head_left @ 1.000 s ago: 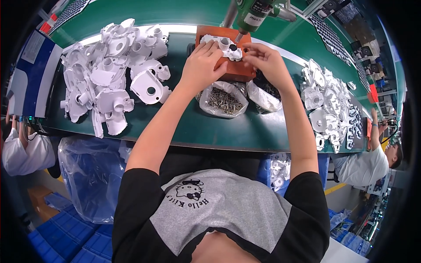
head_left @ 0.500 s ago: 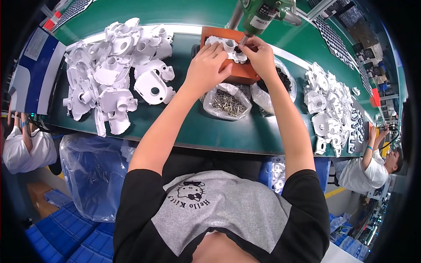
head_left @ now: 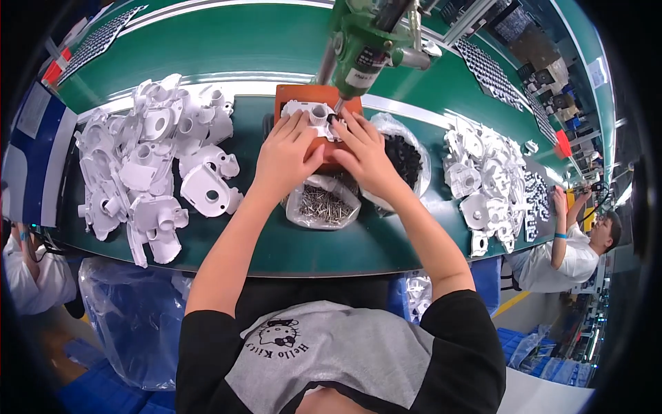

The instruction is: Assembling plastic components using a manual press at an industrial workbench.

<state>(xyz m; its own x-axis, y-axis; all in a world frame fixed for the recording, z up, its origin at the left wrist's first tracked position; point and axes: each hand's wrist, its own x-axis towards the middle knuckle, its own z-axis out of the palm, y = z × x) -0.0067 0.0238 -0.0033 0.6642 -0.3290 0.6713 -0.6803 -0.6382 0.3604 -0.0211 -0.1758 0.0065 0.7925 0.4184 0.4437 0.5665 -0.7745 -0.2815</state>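
A white plastic housing (head_left: pixel 318 114) with a round raised collar lies in an orange fixture (head_left: pixel 290 94). My left hand (head_left: pixel 284 153) rests on its left side, fingers laid flat and thumb apart. On its right side lies my right hand (head_left: pixel 367 153), fingers stretched forward and thumb apart. A small black piece (head_left: pixel 332 119) shows on the housing beside the right fingertips. Above it, the thin metal spindle of a green drill-press-like machine (head_left: pixel 358 61) points down close to the right fingertips. Whether the spindle touches the housing is hard to tell.
An open plastic bag of screws (head_left: pixel 324 205) sits in front of the fixture, a bag of black parts (head_left: pixel 405 162) to its right. White housings are heaped at left (head_left: pixel 145 165) and right (head_left: pixel 483 179). A person (head_left: pixel 562 252) works at far right.
The whole view has shifted, so the bench appears lower and further left. My right hand has gone from a pinch beside the spindle to lying with fingers stretched on the housing.
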